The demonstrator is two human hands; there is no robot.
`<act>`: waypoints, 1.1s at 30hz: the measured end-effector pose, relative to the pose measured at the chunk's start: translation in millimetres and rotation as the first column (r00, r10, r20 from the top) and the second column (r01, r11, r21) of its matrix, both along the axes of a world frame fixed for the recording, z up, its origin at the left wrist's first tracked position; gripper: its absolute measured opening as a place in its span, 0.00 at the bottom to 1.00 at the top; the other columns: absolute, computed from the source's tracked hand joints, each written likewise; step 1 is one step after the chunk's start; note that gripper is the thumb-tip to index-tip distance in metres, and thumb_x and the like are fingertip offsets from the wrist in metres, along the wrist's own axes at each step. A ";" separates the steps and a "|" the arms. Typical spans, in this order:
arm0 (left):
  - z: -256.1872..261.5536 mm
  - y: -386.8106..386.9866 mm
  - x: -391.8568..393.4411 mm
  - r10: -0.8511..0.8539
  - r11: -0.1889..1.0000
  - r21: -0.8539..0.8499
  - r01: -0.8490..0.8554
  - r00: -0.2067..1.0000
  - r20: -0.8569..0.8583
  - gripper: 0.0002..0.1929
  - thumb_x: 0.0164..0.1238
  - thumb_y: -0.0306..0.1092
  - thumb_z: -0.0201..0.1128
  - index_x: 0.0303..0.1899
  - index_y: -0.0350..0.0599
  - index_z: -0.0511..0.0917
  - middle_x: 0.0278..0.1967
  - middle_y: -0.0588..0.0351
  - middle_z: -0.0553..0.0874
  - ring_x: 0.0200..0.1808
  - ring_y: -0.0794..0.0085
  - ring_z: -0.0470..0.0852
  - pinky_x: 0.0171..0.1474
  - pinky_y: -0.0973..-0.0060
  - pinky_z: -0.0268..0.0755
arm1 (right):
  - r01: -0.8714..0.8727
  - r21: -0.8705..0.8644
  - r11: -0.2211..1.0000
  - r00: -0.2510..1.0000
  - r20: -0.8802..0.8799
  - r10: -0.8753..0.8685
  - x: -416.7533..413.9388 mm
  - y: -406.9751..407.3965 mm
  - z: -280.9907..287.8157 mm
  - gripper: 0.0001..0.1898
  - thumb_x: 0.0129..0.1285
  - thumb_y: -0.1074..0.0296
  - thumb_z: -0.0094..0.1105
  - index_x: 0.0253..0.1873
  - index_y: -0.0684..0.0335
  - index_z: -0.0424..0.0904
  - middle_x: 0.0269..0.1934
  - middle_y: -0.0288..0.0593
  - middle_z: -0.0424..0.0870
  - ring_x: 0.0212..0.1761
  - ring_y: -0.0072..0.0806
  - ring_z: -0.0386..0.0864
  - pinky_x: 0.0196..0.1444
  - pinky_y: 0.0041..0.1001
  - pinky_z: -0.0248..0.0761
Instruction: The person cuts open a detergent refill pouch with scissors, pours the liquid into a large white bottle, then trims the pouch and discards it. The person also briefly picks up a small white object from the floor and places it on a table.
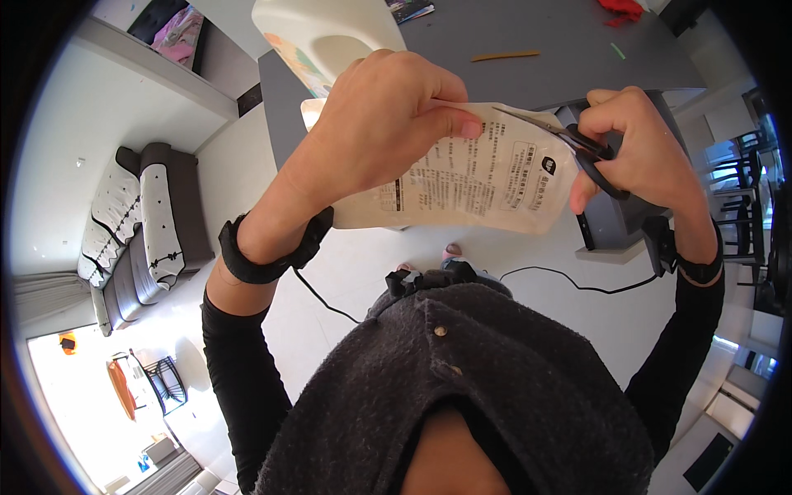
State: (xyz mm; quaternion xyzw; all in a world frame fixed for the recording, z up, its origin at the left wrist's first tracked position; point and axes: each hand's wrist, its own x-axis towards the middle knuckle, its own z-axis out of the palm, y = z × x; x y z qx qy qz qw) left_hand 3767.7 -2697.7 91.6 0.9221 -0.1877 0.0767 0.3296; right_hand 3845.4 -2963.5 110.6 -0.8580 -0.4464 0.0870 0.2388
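Note:
My left hand [396, 117] pinches the upper edge of a pale plastic pouch [470, 179] between thumb and fingers. Printed writing covers the pouch's near face, and it hangs in the air in front of my body. Black-handled scissors [597, 158] are in my right hand [643, 145], its fingers through the handles. Their blades lie along the pouch's upper right corner, pointing left; whether they have cut into the film cannot be made out. Behind my left hand, a large white plastic jug [346, 31] with a coloured label stands on the grey table [495, 77].
On the table lie a thin yellowish strip [506, 55], a small green scrap [618, 51] and a red item [620, 11] near the far right corner. An open drawer [612, 210] juts out below my right hand. Black cables hang from both wristbands. A sofa [167, 210] stands at left.

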 end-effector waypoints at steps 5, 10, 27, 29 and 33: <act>-5.8 -15.7 18.2 0.076 0.997 0.026 -0.075 0.997 -0.006 0.13 0.63 0.38 0.70 0.34 0.34 0.84 0.22 0.48 0.81 0.24 0.65 0.77 0.34 0.71 0.72 | 0.055 0.088 0.995 0.994 -0.094 -0.047 21.1 -11.9 -13.2 0.25 0.37 0.59 0.86 0.19 0.66 0.73 0.14 0.31 0.63 0.17 0.18 0.60 0.21 0.23 0.51; -15.1 -34.2 55.0 0.156 0.986 0.060 -0.155 0.988 -0.008 0.14 0.63 0.40 0.69 0.33 0.34 0.84 0.22 0.46 0.80 0.24 0.61 0.78 0.34 0.69 0.72 | 0.112 0.047 0.993 0.980 -0.169 -0.102 65.4 -16.9 -21.7 0.25 0.39 0.60 0.86 0.18 0.65 0.71 0.13 0.29 0.62 0.17 0.16 0.57 0.20 0.23 0.49; -21.3 -47.9 68.8 0.231 0.973 0.018 -0.231 0.956 -0.179 0.14 0.62 0.39 0.71 0.36 0.35 0.86 0.22 0.49 0.82 0.25 0.65 0.79 0.34 0.69 0.73 | -0.162 0.020 0.987 0.987 0.028 0.161 113.2 -13.0 -35.7 0.29 0.31 0.53 0.87 0.21 0.67 0.72 0.20 0.36 0.66 0.25 0.27 0.62 0.28 0.30 0.56; -22.6 -48.2 68.4 0.250 0.967 -0.005 -0.256 0.949 -0.192 0.14 0.62 0.39 0.71 0.36 0.34 0.86 0.22 0.48 0.82 0.24 0.66 0.79 0.34 0.68 0.73 | -0.181 0.055 0.982 0.983 0.020 0.180 114.8 -11.5 -35.3 0.29 0.31 0.53 0.87 0.20 0.67 0.72 0.20 0.36 0.66 0.24 0.25 0.62 0.27 0.29 0.56; -28.8 -51.3 71.2 0.294 0.952 -0.036 -0.305 0.938 -0.183 0.14 0.62 0.40 0.71 0.35 0.34 0.85 0.22 0.46 0.80 0.24 0.65 0.78 0.33 0.68 0.72 | -0.143 0.081 0.986 0.988 -0.041 0.147 121.4 -9.8 -41.2 0.29 0.35 0.54 0.86 0.20 0.67 0.71 0.17 0.33 0.63 0.21 0.21 0.59 0.25 0.27 0.53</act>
